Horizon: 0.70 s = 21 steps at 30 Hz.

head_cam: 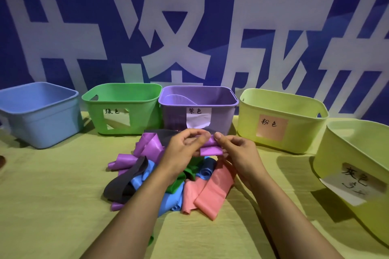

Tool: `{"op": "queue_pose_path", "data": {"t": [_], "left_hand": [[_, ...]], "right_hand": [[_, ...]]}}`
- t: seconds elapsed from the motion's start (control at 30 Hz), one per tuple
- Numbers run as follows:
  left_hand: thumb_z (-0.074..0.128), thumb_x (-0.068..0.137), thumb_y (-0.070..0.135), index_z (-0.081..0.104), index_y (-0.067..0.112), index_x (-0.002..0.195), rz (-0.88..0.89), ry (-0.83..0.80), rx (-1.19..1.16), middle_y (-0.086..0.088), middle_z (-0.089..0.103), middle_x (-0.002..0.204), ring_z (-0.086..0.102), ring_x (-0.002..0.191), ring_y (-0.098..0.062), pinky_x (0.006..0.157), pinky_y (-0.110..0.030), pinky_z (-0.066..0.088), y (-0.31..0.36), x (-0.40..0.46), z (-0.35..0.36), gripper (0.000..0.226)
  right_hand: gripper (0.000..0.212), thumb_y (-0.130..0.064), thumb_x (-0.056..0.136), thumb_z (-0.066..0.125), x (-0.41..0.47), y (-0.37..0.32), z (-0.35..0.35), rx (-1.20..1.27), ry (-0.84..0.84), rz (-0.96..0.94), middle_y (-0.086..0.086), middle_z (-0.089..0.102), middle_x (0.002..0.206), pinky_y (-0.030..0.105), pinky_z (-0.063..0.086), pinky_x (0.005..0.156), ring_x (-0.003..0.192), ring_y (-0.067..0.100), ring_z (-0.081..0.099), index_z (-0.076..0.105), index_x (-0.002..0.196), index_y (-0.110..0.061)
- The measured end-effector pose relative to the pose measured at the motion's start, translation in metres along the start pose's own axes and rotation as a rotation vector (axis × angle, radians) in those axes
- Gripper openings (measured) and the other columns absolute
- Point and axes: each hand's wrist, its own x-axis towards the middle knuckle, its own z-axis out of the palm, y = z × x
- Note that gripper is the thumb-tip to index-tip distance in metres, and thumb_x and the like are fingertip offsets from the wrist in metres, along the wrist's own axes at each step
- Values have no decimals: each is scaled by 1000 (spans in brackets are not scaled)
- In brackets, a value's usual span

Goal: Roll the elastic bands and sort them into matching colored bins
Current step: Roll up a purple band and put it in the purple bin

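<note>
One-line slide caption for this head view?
Both hands, left hand and right hand, pinch a purple band above the mixed pile, facing the purple bin.

We see two forearms entering from the lower edge of the head view, both bare along their whole visible length, with no sleeve or cuff reaching them. The left hand (185, 149) and the right hand (240, 153) wear no gloves. The fingernails are short and unpainted. Fingers and wrists are bare as well.
</note>
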Motion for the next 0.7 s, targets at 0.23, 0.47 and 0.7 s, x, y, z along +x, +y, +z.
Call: {"op": "queue_pose_path", "data": {"t": [0.23, 0.47, 0.7], "left_hand": [[73, 82, 50, 81, 11, 96, -95, 30, 31, -15, 79, 94, 76, 90, -29, 80, -35, 62, -3, 0, -1, 42], [73, 88, 24, 74, 0, 106, -76, 21, -45, -16, 79, 95, 77, 85, -27, 72, -24, 62, -1, 0, -3, 30], [78, 83, 0, 75, 7, 103, -3, 25, 9, -8, 79, 93, 75, 89, -17, 81, -25, 61, -2, 1, -6, 21]], "right_hand": [[19, -22, 83, 78, 3, 2, -2, -59, -29, -78, 10, 77, 81, 22, 56, 63, 68, 13, 67, 78, 93, -6], [10, -7, 89, 74, 3, 4, 0, -26, -63, -120, 9, 79, 89, 22, 58, 70, 81, 15, 73, 76, 99, -5], [39, -43, 94, 67, 3, 5, 3, -162, 20, -81, 8, 68, 69, 25, 53, 64, 63, 16, 61, 75, 92, -4]]}}
